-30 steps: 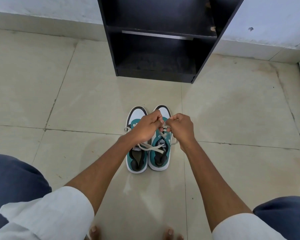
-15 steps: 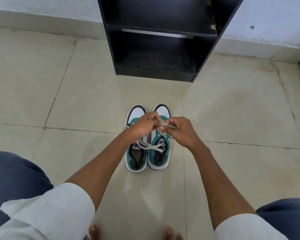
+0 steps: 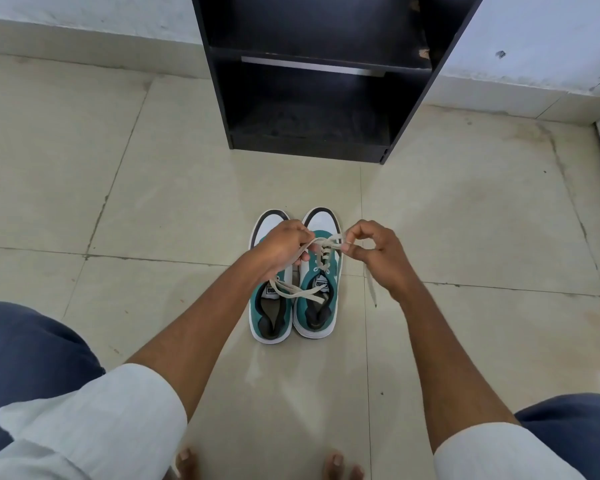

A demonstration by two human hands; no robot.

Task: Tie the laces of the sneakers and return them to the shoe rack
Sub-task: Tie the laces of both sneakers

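Note:
Two teal and white sneakers stand side by side on the tiled floor, toes pointing at the rack: the left sneaker (image 3: 270, 310) and the right sneaker (image 3: 317, 292). My left hand (image 3: 284, 247) and my right hand (image 3: 374, 251) each pinch one end of the right sneaker's cream lace (image 3: 326, 243), pulled taut between them over the shoe. One loose lace end (image 3: 370, 289) hangs below my right hand; another lies across both shoe tongues. The black shoe rack (image 3: 312, 84) stands against the wall just beyond the shoes, its shelves bare.
My knees in blue trousers frame the lower corners and my bare toes (image 3: 187, 460) show at the bottom edge. A white wall and skirting run behind the rack. Beige floor tiles (image 3: 118, 188) spread to both sides.
My hands were close together over the right sneaker; now they have drawn apart sideways, stretching the lace between them, and the right hand has moved out past the shoe.

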